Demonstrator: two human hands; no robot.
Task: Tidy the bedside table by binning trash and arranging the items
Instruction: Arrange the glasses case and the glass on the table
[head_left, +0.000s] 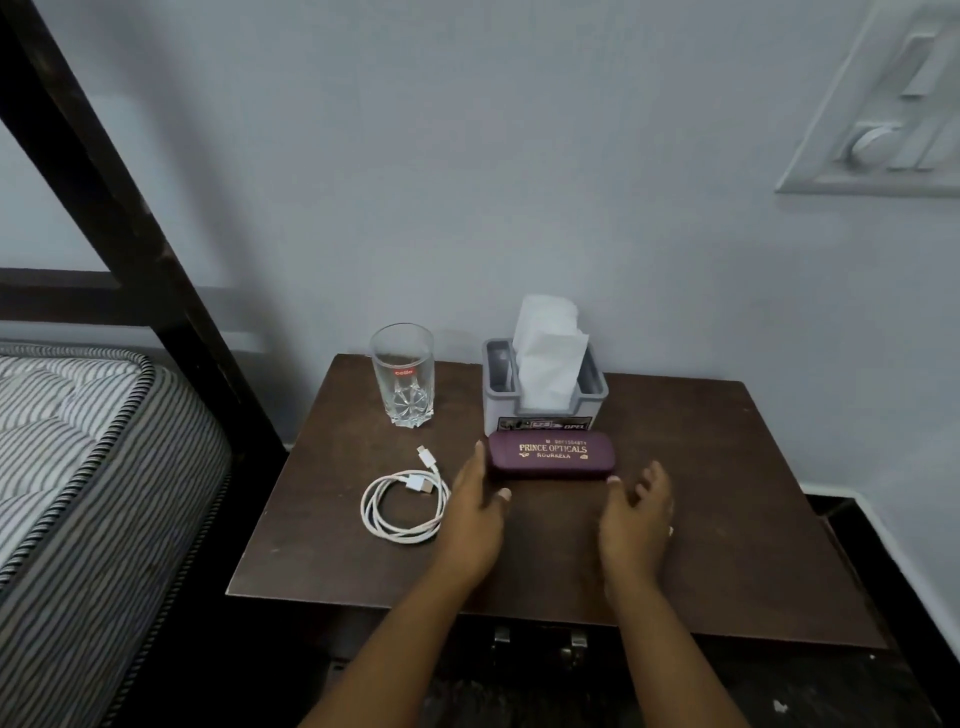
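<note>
A maroon spectacle case (551, 455) with gold lettering lies on the dark wooden bedside table (727, 519), right in front of a grey tissue holder (592, 395) with white tissue sticking up. My left hand (475, 514) is at the case's left end, fingers straight, fingertips touching or nearly touching it. My right hand (636, 514) hovers just in front of the case's right end, fingers relaxed and holding nothing. A coiled white charging cable (405, 501) lies left of my left hand. An empty drinking glass (402, 374) stands at the back left.
A bed with a striped mattress (78, 467) and a dark wooden frame (130, 218) stands close on the left. The wall lies directly behind the table, with a switchboard (883, 114) at the upper right. The table's drawer hardware (540, 642) shows below its front edge.
</note>
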